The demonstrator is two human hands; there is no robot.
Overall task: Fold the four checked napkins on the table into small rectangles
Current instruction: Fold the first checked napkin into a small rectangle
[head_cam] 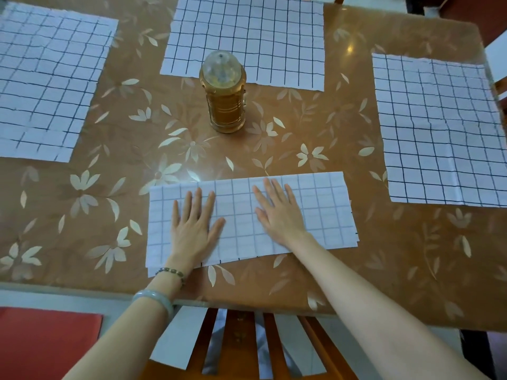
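Four white napkins with a dark check lie on the brown flowered table (356,270). The near napkin (326,204) is folded into a long strip in front of me. My left hand (194,223) lies flat on its left half, fingers straight and spread. My right hand (277,209) presses flat on its middle, fingers straight. Three napkins lie unfolded: one at far left (46,83), one at the far middle (263,37), one at the right (441,130).
An amber lantern-like bottle (223,91) stands upright in the table's middle, overlapping the far napkin's near edge. A wooden slatted chair back (241,341) sits under the near table edge. A red surface (46,344) shows at lower left.
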